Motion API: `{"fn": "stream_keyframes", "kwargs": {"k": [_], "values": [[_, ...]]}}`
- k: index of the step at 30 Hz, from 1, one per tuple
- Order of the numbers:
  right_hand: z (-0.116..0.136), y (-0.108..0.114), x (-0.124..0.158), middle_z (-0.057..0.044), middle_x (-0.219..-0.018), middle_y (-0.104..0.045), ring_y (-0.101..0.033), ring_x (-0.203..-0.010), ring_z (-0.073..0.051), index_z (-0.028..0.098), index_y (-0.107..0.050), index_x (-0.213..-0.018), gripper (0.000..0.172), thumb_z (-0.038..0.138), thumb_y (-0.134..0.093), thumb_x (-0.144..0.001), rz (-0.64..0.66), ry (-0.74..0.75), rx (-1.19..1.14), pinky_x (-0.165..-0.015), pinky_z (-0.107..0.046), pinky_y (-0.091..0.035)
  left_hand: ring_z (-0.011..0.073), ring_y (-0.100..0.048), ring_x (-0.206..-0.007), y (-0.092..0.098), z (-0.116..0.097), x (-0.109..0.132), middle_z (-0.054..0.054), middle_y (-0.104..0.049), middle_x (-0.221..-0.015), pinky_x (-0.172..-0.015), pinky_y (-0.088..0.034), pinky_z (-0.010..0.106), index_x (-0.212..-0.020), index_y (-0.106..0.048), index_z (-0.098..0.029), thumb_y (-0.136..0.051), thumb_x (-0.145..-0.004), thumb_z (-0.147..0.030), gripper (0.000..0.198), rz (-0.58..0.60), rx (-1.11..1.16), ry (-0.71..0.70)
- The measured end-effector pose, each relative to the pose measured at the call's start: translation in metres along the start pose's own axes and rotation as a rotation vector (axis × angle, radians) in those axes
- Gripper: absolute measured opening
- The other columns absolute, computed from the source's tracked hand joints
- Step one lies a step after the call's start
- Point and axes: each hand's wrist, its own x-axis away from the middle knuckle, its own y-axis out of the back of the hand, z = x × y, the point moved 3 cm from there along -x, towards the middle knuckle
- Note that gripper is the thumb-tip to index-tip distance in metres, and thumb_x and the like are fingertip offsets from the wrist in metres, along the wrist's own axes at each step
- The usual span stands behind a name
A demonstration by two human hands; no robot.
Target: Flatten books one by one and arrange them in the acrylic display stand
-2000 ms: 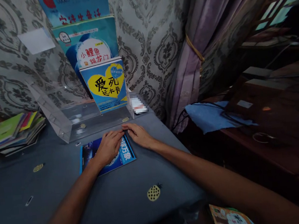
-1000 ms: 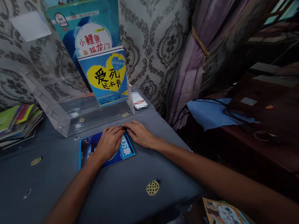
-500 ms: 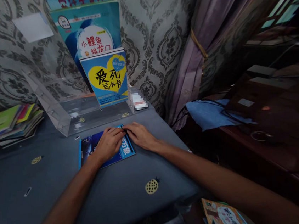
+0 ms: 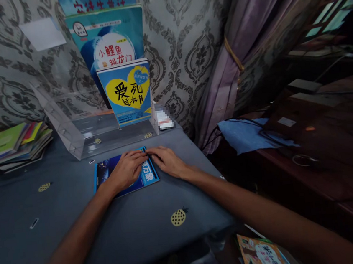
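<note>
The blue book lies flat near the right edge of the table. The left hand rests on top of it, fingers stretched out. The right hand touches the book's far right corner — I can't tell if it pinches. By the table's back edge, a clear stand holds books at its right end — a heart book in front, a green-blue book behind.
</note>
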Motion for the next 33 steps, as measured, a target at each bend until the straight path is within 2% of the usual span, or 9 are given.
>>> {"fn": "stream_keyframes", "kwargs": {"k": [4,7,16,21,26,33], "values": [[0.004,0.002,0.012,-0.01,-0.119,-0.073,-0.064,-0.111,-0.023,0.018,-0.064,-0.128,0.038,0.008,-0.046,-0.096,-0.009,0.055,-0.017,-0.099,-0.042,-0.051,0.0251,-0.059,-0.127,0.001,-0.003,0.005,0.007,-0.072,-0.126,-0.108,-0.043,0.052,-0.123,-0.069,-0.023,-0.046,-0.094,-0.013,0.038,0.0,0.031,-0.035],[0.005,0.001,0.016,-0.013,-0.118,-0.072,-0.065,-0.108,-0.023,0.016,-0.063,-0.128,0.037,0.008,-0.046,-0.096,-0.007,0.093,0.002,-0.097,-0.042,-0.052,0.0264,-0.059,-0.126,0.003,-0.006,0.006,0.008,-0.072,-0.126,-0.107,-0.045,0.052,-0.125,-0.068,-0.023,-0.048,-0.093,-0.012,0.039,0.011,0.022,-0.056],[0.003,0.001,0.014,-0.011,-0.117,-0.072,-0.066,-0.107,-0.023,0.017,-0.06,-0.132,0.041,0.006,-0.045,-0.096,0.0,0.095,0.018,-0.096,-0.042,-0.054,0.027,-0.06,-0.126,0.005,-0.011,0.004,0.011,-0.071,-0.128,-0.106,-0.045,0.052,-0.123,-0.068,-0.019,-0.047,-0.094,-0.013,0.036,0.029,-0.07,-0.051],[0.01,0.003,0.028,-0.011,-0.118,-0.072,-0.066,-0.109,-0.022,0.017,-0.059,-0.133,0.038,0.011,-0.046,-0.097,-0.031,0.106,-0.01,-0.097,-0.042,-0.054,0.0252,-0.059,-0.126,0.013,-0.021,0.006,0.009,-0.07,-0.129,-0.106,-0.044,0.05,-0.124,-0.068,-0.02,-0.046,-0.096,-0.015,0.035,0.067,-0.051,-0.083],[0.017,0.003,0.042,-0.012,-0.118,-0.071,-0.065,-0.11,-0.023,0.017,-0.057,-0.134,0.039,0.011,-0.044,-0.097,-0.021,0.144,0.025,-0.096,-0.043,-0.055,0.0247,-0.06,-0.124,0.015,-0.03,0.011,0.009,-0.071,-0.127,-0.105,-0.045,0.049,-0.126,-0.066,-0.02,-0.047,-0.094,-0.012,0.038,0.058,-0.036,-0.097],[0.017,0.002,0.041,-0.013,-0.117,-0.071,-0.065,-0.11,-0.025,0.016,-0.058,-0.134,0.041,0.01,-0.044,-0.096,0.005,0.159,0.062,-0.096,-0.046,-0.056,0.0243,-0.06,-0.124,0.015,-0.031,0.01,0.009,-0.071,-0.127,-0.105,-0.045,0.047,-0.12,-0.068,-0.019,-0.048,-0.091,-0.009,0.037,0.083,-0.057,-0.085]]}}
